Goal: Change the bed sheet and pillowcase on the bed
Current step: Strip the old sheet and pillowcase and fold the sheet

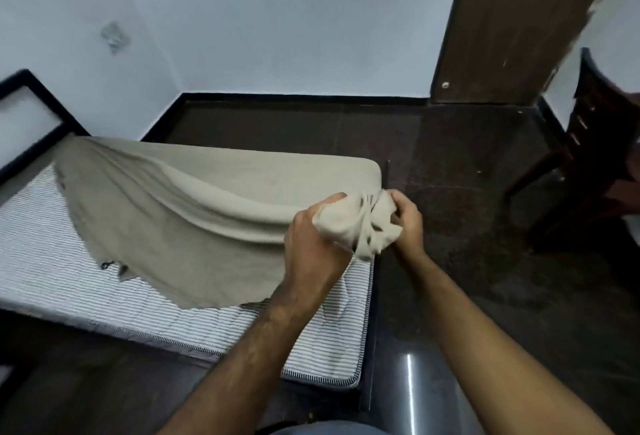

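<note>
Beige bed sheet [180, 213], bunched at the mattress corner, held in both hands.
Left hand [311, 244] and right hand [407, 223] each grip gathered cloth; the rest drapes over the striped mattress [45, 261], near side bare. Dark floor [450, 144] beyond.

The sheet [194, 220] hides much of the mattress [45, 268], whose left part the picture's edge cuts off, and its bunched corner covers the fingers of the left hand [313, 244] and right hand [407, 223]. The chair [595, 157] is blurred and cut off at the right edge.
</note>
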Demonstrator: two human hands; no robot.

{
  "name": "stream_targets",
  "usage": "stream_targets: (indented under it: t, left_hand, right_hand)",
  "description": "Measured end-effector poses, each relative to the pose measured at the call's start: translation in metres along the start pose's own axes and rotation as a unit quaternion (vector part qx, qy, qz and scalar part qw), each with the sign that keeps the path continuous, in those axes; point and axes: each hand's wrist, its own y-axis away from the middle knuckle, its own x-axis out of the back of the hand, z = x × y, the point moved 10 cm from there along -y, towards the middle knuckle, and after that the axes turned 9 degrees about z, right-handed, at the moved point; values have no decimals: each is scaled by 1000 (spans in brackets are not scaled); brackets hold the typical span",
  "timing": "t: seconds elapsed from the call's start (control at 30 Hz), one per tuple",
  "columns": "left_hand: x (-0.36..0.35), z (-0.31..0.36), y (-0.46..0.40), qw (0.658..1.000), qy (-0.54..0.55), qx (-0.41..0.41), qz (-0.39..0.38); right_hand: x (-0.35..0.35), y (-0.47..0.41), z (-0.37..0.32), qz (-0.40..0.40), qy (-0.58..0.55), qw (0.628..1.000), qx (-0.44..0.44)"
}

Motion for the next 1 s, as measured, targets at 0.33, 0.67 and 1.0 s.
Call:
stream_targets:
  t: [0.33,0.67,1.0]
  left_hand:
    - [-54,-27,-83,960,-264,-92,-10]
    - [-136,-7,-140,958,-265,-101,44]
    - [-152,76,-175,935,-181,-91,291]
  right_hand:
    - [-34,-9,-107,-67,-14,978,196]
    - [-21,-107,-18,-119,-43,970,207]
    - [-65,-270,150,-258,79,963,13]
